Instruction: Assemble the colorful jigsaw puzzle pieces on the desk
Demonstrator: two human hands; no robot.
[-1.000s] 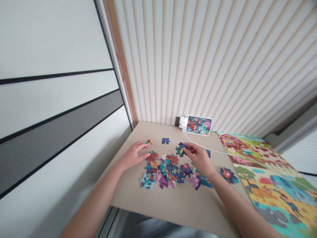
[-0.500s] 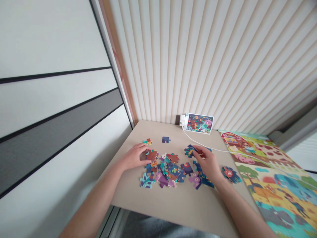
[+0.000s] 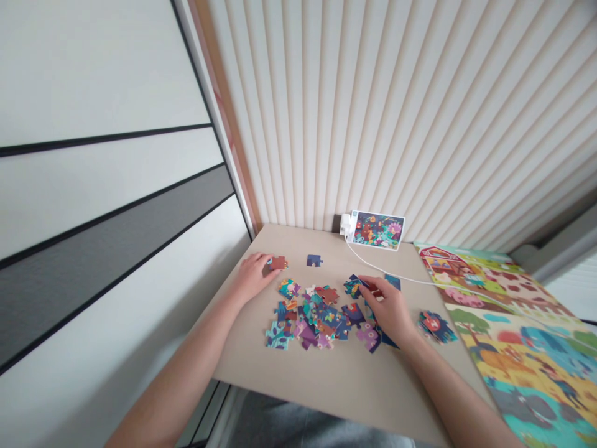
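Observation:
Pinched in my left hand [image 3: 254, 275] is a reddish-brown puzzle piece [image 3: 278, 263], at the far left of the table and over another piece. My right hand [image 3: 385, 305] grips a dark blue puzzle piece [image 3: 353, 286] with a yellow pattern, at the right side of the heap. Between and below my hands lies the heap of puzzle pieces [image 3: 326, 320], many of them overlapping. A single dark blue piece [image 3: 314, 261] lies apart behind the heap. Part of another blue piece [image 3: 393, 282] shows beyond my right hand.
A picture card [image 3: 377, 230] leans at the back beside a white charger [image 3: 345, 224], whose cable runs right across the table [image 3: 336, 379]. A few pieces [image 3: 437, 326] sit right of my right forearm. Colourful finished puzzles [image 3: 513, 348] cover the right side. A pleated curtain stands behind.
My left hand has carried the reddish-brown piece away from the heap, back and left, uncovering a colourful piece. My right hand stays almost in place, still holding its piece.

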